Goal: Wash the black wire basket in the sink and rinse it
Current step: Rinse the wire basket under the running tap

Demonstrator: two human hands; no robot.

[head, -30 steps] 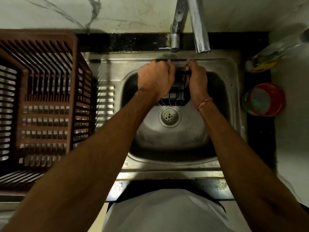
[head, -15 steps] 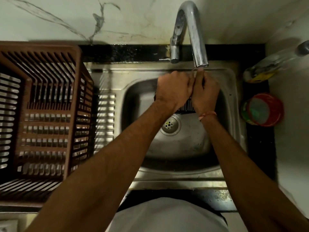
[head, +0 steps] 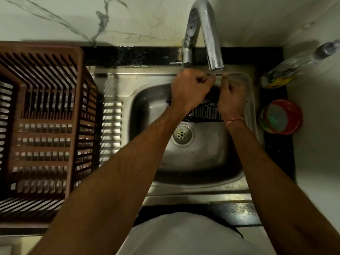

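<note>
The black wire basket [head: 206,112] hangs over the far half of the steel sink [head: 193,155], just under the tap spout [head: 213,52]. My left hand [head: 189,88] grips its upper left rim with curled fingers. My right hand [head: 230,97] grips the upper right rim, directly below the spout mouth. Both hands hide most of the basket; only its lower wires show between my wrists. Water seems to run from the spout onto my right hand, though it is faint.
A brown slatted plastic crate [head: 40,126] stands on the drainboard at the left. On the right counter are a clear bottle [head: 294,67] lying on its side and a red round tub [head: 281,116]. The drain [head: 182,134] sits mid-sink.
Both hands and the basket have shifted right and slightly up, from the back middle of the sink to under the spout. The camera view tilted up a little.
</note>
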